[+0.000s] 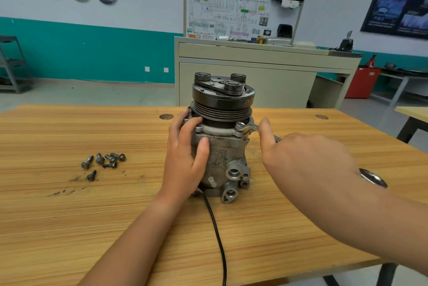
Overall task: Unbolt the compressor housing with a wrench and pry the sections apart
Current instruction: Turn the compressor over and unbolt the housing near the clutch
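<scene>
- Two bare hands are working on one compressor (222, 156), which is standing upright on a wooden table (69, 216).
- The left hand (187, 156) is reaching in from below, with its palm against the housing's left side. Its fingers are curving round the body up to the flange and its thumb is lying across the front, so it is clasping the compressor.
- The right hand (308, 160) is coming in from the right, back turned up and thumb stretched toward the housing. It is gripping a shiny steel wrench (249, 128), whose shaft is passing under the palm.
- Ahead of that grip, the wrench's open end is sitting at a corner of the flange; behind it, the ring end is poking out by the wrist.
- Above both grips, a dark grooved pulley (222, 105) is capping the dull grey, scuffed cast housing.
- Well left of the left hand's grip, several loose bolts (102, 161) are lying on the grainy tabletop.
- Below that grip, a black cable (215, 227) is trailing toward the near edge.
</scene>
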Tool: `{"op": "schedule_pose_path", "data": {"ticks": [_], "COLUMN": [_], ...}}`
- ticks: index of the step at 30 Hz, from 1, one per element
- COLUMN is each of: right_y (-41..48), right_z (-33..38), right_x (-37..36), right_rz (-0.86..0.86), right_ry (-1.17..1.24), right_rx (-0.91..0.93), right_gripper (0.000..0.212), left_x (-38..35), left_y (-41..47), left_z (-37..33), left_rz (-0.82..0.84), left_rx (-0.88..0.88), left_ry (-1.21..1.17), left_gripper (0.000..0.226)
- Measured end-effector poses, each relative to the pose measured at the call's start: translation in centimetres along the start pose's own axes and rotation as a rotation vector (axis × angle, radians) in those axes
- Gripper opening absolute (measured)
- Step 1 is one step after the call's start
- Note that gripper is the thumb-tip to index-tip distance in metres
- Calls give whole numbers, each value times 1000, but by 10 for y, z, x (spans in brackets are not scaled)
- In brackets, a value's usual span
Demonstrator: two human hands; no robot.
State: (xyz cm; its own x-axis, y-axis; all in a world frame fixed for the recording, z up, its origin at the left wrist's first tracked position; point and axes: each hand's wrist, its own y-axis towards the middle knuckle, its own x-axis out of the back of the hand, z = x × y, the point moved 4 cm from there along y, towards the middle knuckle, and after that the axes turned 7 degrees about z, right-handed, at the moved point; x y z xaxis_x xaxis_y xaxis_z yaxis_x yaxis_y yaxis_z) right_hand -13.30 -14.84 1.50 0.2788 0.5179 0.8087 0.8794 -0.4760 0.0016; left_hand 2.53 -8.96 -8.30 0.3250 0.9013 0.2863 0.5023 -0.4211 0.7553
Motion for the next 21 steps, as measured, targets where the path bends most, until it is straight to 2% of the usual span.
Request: {"op": "schedule_pose_path", "data": {"ticks": [6,10,12,14,18,21], "right_y": [-4,-11,-10,-7,-4,0], "right_z": [5,17,17,15,14,-2], "right_x": [5,11,12,11,-9,-20], "right_rz": [112,169,155,121,-94,-223], "right_ry": [-72,-187,-221,-218,-196,-204], "right_rx": [87,177,175,155,219,143], "right_gripper": [73,96,91,84,90,74], "left_x": [0,1,1,1,1,2], "left_y": [1,1,1,1,1,1], "left_z": [0,1,1,1,1,0], "left_rz": [8,2,5,13,19,28], "left_rx": [1,0,6,14,24,26], "left_ry": [18,24,24,20,7,15], "left_gripper": [31,32,32,30,30,30]}}
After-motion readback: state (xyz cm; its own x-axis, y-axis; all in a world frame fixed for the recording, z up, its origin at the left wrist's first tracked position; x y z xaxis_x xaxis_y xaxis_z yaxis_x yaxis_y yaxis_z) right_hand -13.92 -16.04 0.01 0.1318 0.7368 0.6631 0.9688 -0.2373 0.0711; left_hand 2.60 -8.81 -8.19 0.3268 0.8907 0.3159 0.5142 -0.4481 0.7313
